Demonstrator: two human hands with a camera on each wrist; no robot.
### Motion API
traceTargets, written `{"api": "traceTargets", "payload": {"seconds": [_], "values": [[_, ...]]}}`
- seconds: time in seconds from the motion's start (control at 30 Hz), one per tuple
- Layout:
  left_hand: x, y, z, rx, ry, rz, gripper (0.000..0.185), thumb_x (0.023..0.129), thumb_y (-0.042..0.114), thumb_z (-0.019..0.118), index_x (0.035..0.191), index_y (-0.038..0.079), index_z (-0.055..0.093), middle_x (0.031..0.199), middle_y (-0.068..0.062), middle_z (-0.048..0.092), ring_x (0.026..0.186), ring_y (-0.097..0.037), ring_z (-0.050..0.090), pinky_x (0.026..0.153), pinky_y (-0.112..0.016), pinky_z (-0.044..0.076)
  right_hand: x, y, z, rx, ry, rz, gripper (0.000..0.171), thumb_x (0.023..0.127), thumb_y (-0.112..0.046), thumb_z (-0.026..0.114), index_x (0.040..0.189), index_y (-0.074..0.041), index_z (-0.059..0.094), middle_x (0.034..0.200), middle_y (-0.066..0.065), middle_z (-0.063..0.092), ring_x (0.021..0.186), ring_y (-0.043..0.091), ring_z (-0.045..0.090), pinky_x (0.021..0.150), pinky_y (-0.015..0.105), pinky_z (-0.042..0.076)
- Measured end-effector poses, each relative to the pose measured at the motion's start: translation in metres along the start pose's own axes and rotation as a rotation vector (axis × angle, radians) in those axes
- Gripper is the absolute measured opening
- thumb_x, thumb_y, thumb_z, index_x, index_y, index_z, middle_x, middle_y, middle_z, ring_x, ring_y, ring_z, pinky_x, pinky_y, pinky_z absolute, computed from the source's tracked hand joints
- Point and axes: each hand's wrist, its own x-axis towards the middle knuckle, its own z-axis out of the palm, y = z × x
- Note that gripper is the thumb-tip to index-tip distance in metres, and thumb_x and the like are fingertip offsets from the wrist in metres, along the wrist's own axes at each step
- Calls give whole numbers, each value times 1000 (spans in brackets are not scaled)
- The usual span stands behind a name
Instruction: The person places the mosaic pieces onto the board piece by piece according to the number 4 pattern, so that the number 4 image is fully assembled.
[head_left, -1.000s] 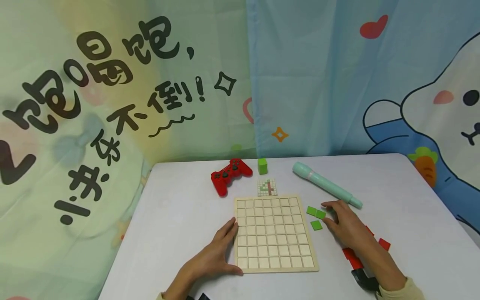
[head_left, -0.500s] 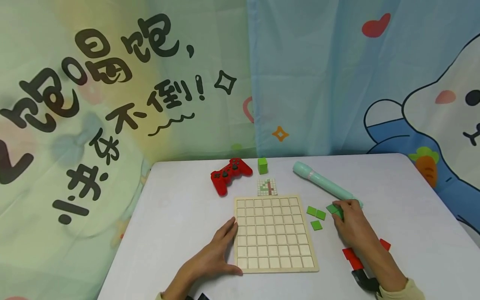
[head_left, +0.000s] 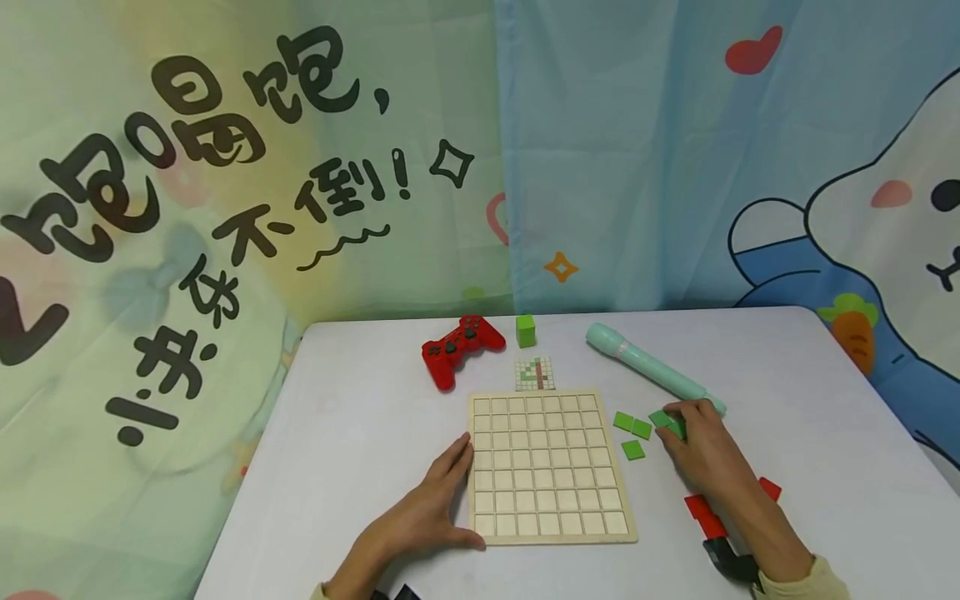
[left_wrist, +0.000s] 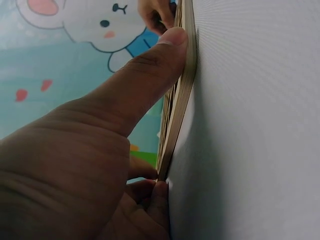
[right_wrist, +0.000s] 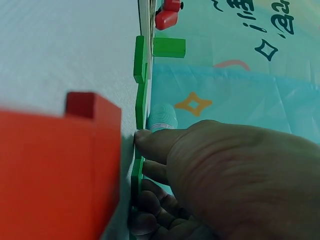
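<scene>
My left hand (head_left: 427,508) rests along the left edge of a wooden grid board (head_left: 551,467), thumb at its near-left corner, fingers spread further up. In the left wrist view the thumb (left_wrist: 145,70) lies straight against the board's rim (left_wrist: 184,85). Right of the board, my right hand (head_left: 705,450) pinches small green tiles (head_left: 662,418) between thumb and index finger, the fingers partly covering them. The right wrist view has the thumb tip (right_wrist: 145,140) close over the table beside a green tile (right_wrist: 136,177). Several loose green tiles (head_left: 633,450) lie between this hand and the board.
Behind the board lies a small pattern card (head_left: 534,374), with a green block (head_left: 525,332) and a red game controller (head_left: 459,346) further back. A mint-green tube (head_left: 645,362) lies diagonally beyond my right hand. Red pieces (head_left: 705,517) lie beside my right forearm.
My right hand has shifted right and slightly back, then a little left with the green tiles now showing at its fingers. The left hand and board have stayed put.
</scene>
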Motion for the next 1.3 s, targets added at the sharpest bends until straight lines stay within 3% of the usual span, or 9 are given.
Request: {"api": "traceTargets", "payload": {"seconds": [0.43, 0.53, 0.67, 0.77, 0.9, 1.07, 1.2, 1.3], "values": [[0, -1, -1, 0, 17, -3, 134, 73, 48, 98, 171, 4, 16, 182, -8, 10, 168, -33, 16, 130, -50, 34, 0, 0, -3, 7, 8, -24, 38, 103, -10, 61, 136, 10, 57, 131, 31, 51, 105, 43, 55, 97, 66, 54], [0, -1, -1, -10, 8, -10, 135, 73, 48, 98, 171, 5, 16, 182, -8, 9, 168, -33, 16, 131, -50, 33, -2, -2, -6, 22, 6, -12, 39, 103, -10, 59, 136, 10, 56, 129, 31, 52, 103, 40, 55, 90, 60, 55], [0, -1, 1, 8, 12, -7, 135, 72, 48, 98, 171, 5, 17, 182, -7, 10, 168, -33, 17, 130, -49, 34, -4, -13, -11, 31, 30, -22, 40, 101, -10, 62, 137, 7, 57, 128, 27, 56, 97, 33, 55, 76, 42, 53], [1, -1, 1, 20, 20, -10, 135, 72, 48, 98, 171, 5, 17, 182, -6, 10, 167, -33, 18, 130, -47, 35, -8, -30, -15, 35, 30, -93, 41, 100, -9, 68, 138, 3, 58, 128, 24, 60, 95, 28, 56, 71, 30, 51], [0, -1, 0, 18, 13, -16, 135, 72, 49, 98, 171, 6, 17, 182, -6, 9, 167, -33, 18, 130, -47, 35, -12, -59, -22, 35, -23, -204, 36, 99, -8, 72, 134, -3, 62, 126, 16, 62, 95, 23, 55, 68, 23, 48], [1, 0, -2, 29, 12, -11, 134, 73, 50, 96, 171, 6, 16, 182, -6, 8, 168, -32, 17, 130, -48, 35, 7, -89, -21, -44, -84, -375, 28, 101, -9, 71, 129, -4, 66, 126, 9, 62, 98, 21, 61, 75, 29, 54], [2, 0, -3, 30, 17, -1, 133, 74, 49, 97, 171, 5, 17, 182, -7, 9, 168, -32, 17, 130, -50, 35, 33, -102, -5, -135, -127, -555, 21, 100, -3, 70, 121, -1, 68, 122, 12, 64, 108, 26, 67, 83, 37, 58], [1, 0, 0, 14, 10, -6, 133, 74, 47, 97, 171, 5, 17, 182, -6, 9, 168, -32, 16, 130, -50, 34, 46, -108, 8, -153, -202, -618, 19, 100, -1, 71, 119, 0, 69, 119, 12, 63, 107, 26, 67, 84, 38, 59]]}}
